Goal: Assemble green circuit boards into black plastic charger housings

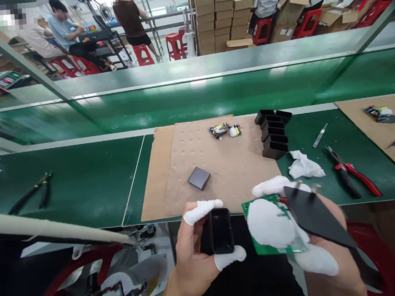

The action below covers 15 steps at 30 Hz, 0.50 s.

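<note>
Black case (221,232) pinched between thumb and finger of left hand (192,258), long axis running away from the body. Green circuit board (261,245) held over the lap in right hand (345,264), closed round it together with a tilted dark plate (317,216). Board lies just right of the case, not touching. Case interior too dark to be read; board's underside and part of right-hand grip hidden.

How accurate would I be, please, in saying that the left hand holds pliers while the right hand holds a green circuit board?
Not quite: the head view shows the left hand holding a black case; the right hand does hold a green circuit board.
</note>
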Each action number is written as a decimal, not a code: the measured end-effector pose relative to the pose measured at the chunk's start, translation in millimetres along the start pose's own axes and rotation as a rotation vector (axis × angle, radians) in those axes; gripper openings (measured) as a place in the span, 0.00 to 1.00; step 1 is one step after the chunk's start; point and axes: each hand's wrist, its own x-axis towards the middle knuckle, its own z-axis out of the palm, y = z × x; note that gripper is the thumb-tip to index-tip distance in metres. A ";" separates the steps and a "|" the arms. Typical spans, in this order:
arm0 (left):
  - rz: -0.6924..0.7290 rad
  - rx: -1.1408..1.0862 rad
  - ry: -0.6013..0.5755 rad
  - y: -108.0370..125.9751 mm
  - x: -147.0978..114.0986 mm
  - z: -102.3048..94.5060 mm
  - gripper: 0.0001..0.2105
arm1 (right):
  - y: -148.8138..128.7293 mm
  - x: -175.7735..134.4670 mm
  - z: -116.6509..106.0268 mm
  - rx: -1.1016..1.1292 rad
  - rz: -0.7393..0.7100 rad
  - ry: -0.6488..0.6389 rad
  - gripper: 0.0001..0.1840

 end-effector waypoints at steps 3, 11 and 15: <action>0.053 -0.009 0.000 -1.0 -1.4 1.4 0.41 | -3.8 -1.0 -3.3 0.006 0.016 -0.022 0.31; 0.136 0.081 -0.092 3.7 2.9 3.6 0.39 | 12.3 -4.0 4.0 0.042 -0.012 -0.146 0.25; 0.123 0.116 -0.086 7.1 3.6 3.1 0.38 | 12.0 -3.7 1.1 -0.024 -0.044 -0.149 0.26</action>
